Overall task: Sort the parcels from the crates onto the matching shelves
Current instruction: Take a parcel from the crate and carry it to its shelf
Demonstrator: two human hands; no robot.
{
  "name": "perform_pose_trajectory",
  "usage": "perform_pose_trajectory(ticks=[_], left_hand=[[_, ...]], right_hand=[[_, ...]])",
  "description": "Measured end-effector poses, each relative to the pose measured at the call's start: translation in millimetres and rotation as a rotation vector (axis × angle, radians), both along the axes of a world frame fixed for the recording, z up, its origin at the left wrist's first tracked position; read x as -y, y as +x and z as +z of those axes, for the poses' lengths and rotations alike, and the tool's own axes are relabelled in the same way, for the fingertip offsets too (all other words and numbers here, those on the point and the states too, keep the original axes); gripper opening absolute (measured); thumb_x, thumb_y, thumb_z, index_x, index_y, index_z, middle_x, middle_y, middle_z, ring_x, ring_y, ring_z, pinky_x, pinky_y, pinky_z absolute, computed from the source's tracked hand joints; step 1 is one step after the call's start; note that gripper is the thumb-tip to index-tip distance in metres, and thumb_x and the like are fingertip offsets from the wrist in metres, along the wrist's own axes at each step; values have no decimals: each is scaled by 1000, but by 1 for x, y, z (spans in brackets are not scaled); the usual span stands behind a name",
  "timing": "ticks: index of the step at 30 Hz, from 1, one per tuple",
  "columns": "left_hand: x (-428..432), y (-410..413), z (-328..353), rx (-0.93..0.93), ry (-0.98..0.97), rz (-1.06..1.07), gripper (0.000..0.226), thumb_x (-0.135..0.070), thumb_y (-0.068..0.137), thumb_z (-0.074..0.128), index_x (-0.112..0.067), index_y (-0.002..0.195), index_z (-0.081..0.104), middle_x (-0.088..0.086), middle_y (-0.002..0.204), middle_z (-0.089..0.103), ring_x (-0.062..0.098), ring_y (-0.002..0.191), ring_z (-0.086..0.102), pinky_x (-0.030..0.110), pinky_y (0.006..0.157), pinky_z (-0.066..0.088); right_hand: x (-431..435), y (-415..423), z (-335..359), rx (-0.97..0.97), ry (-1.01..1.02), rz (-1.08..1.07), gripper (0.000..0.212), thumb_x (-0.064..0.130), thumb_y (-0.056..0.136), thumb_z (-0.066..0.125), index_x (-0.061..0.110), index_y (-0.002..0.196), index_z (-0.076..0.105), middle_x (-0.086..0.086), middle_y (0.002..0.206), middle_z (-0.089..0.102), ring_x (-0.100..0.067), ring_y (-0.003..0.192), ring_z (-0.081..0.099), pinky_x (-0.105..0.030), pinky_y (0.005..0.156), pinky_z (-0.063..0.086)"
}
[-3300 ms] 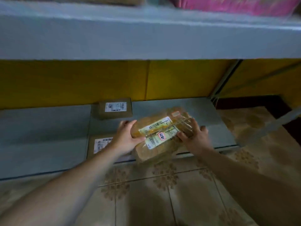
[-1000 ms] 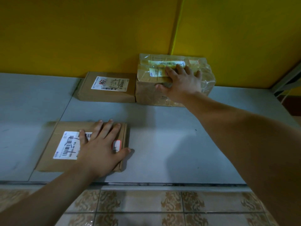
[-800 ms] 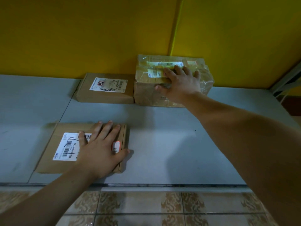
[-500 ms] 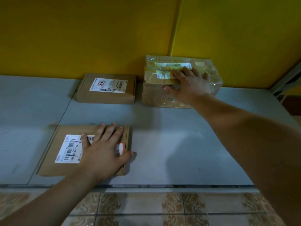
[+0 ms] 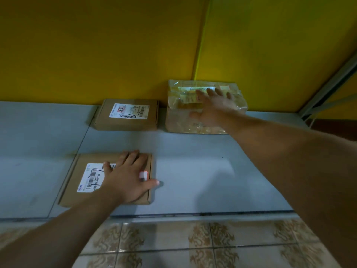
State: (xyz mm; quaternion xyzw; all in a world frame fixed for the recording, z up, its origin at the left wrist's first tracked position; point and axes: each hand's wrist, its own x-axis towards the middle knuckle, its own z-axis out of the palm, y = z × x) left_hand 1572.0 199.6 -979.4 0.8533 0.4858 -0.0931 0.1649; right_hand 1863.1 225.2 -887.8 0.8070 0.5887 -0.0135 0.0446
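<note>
A tape-wrapped brown parcel (image 5: 185, 117) with a yellowish label stands at the back of the grey shelf (image 5: 193, 171), against the yellow wall. My right hand (image 5: 212, 107) is over its top with fingers spread and straight; it is blurred, so I cannot tell if it still touches. My left hand (image 5: 127, 178) rests flat on a flat cardboard box (image 5: 81, 182) with a barcode label near the shelf's front edge. A second small cardboard box (image 5: 125, 117) with a label sits at the back, just left of the wrapped parcel.
The yellow wall (image 5: 96, 45) closes the back of the shelf. A metal upright (image 5: 328, 84) runs diagonally at the right. Patterned floor tiles (image 5: 193, 244) lie below the shelf's front edge.
The wrapped parcel was carried in with both hands, set at the back and slid right, away from the small box. My right hand's fingers have now straightened off it. Left hand stays put.
</note>
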Motion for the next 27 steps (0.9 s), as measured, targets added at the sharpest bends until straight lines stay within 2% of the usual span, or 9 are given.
perform_pose_trajectory(ticks=[5, 9, 11, 13, 16, 19, 24, 27], left_hand=[[-1, -10, 53, 82, -161, 47, 90, -79, 79, 43, -35, 153, 17, -4, 163, 7, 20, 150, 7, 56, 117, 15], [25, -35, 114, 193, -172, 39, 79, -60, 87, 56, -29, 153, 23, -2, 161, 19, 18, 147, 18, 44, 117, 20], [41, -55, 151, 220, -176, 37, 84, -66, 83, 55, -26, 151, 28, 0, 159, 27, 19, 145, 25, 39, 116, 23], [62, -78, 191, 233, -190, 61, 92, -68, 71, 45, -25, 151, 30, 1, 157, 31, 21, 142, 30, 36, 115, 25], [99, -118, 251, 249, -170, 111, 80, -59, 83, 57, -24, 150, 31, 1, 155, 34, 22, 140, 33, 34, 113, 28], [143, -163, 322, 208, -141, 138, 73, -50, 89, 60, -26, 150, 30, 1, 154, 34, 23, 139, 33, 37, 113, 30], [225, -251, 455, 99, -133, 99, 82, -61, 82, 50, -28, 152, 25, 2, 157, 30, 22, 142, 29, 36, 114, 28], [270, -316, 537, 31, -62, 66, 74, -52, 92, 53, -28, 153, 20, -1, 159, 24, 21, 144, 26, 38, 115, 26]], right_hand=[[35, -27, 37, 16, -64, 36, 82, 72, 90, 44, 31, 157, 21, -5, 165, 20, -27, 152, 13, -51, 122, 16], [71, -55, 84, 49, -185, 50, 81, 74, 90, 41, 31, 157, 23, -5, 163, 26, -27, 149, 22, -47, 120, 21], [87, -76, 113, 61, -244, 68, 81, 74, 90, 41, 31, 156, 24, -5, 162, 29, -28, 147, 25, -44, 118, 23], [103, -103, 144, 64, -290, 104, 81, 74, 91, 41, 30, 156, 24, -6, 161, 30, -28, 146, 28, -41, 116, 27], [127, -154, 200, 17, -329, 155, 77, 71, 92, 42, 30, 156, 26, -6, 160, 32, -31, 143, 34, -39, 113, 33], [162, -211, 261, -40, -338, 248, 73, 70, 92, 43, 31, 154, 30, -9, 157, 36, -32, 141, 37, -40, 112, 35], [233, -312, 376, -62, -345, 323, 76, 71, 93, 40, 26, 154, 32, -9, 155, 40, -31, 139, 40, -40, 110, 36], [271, -377, 454, -103, -312, 352, 74, 67, 96, 39, 24, 155, 31, -7, 156, 39, -30, 140, 40, -41, 111, 38]])
